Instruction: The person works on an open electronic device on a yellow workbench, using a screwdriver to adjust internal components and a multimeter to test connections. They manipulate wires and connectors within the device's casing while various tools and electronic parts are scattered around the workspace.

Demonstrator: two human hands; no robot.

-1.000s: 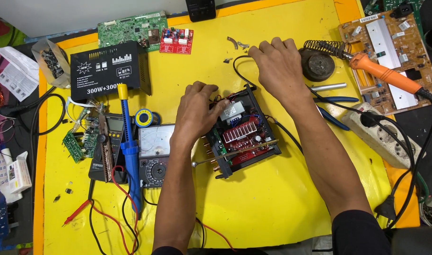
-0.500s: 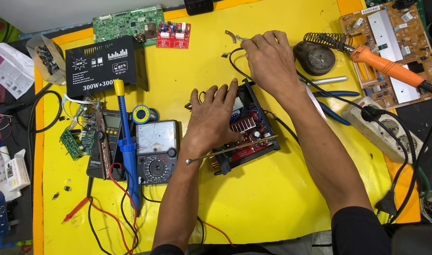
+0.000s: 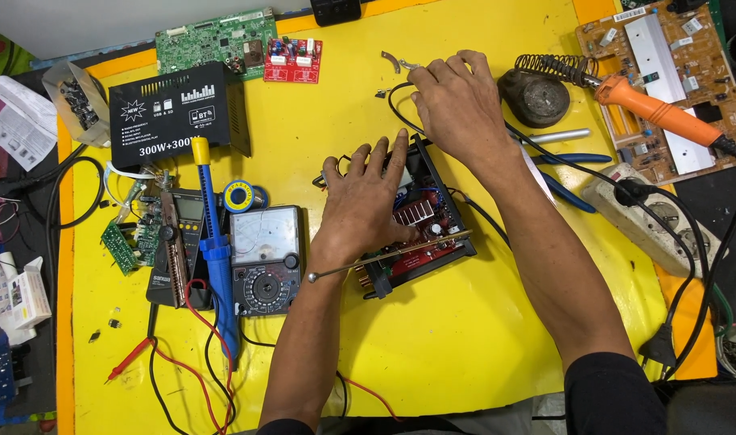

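Landmark: the open black amplifier chassis with a red circuit board and finned heat sink inside (image 3: 416, 229), at the middle of the yellow work mat (image 3: 481, 338).
Left hand (image 3: 366, 201): laid flat on the chassis's left half, fingers spread wide and pointing away from the person; it holds nothing, it only presses down.
Right hand (image 3: 456, 109): just beyond the chassis's far corner, fingers curled together over the black cable (image 3: 400, 109) that loops out of it. Whether the fingertips pinch the cable or a small part I cannot tell; they are hidden.
Thin metal rod (image 3: 388, 256): lies across the chassis's near edge, under the left wrist, its round tip sticking out to the left.
Grey analogue multimeter (image 3: 263, 258): just left of the chassis, beside a blue-handled desoldering pump (image 3: 215, 250).
Orange-handled soldering iron (image 3: 650, 109): well right of the chassis, resting in its coil stand.
Risk, rod: loose under the wrist, so a shift of the left arm could roll it onto the bare board.
Risk, cable: a hard tug could drag the chassis or strain the joint.
Risk, palm: it presses on exposed parts and fins, which could bend a lead.
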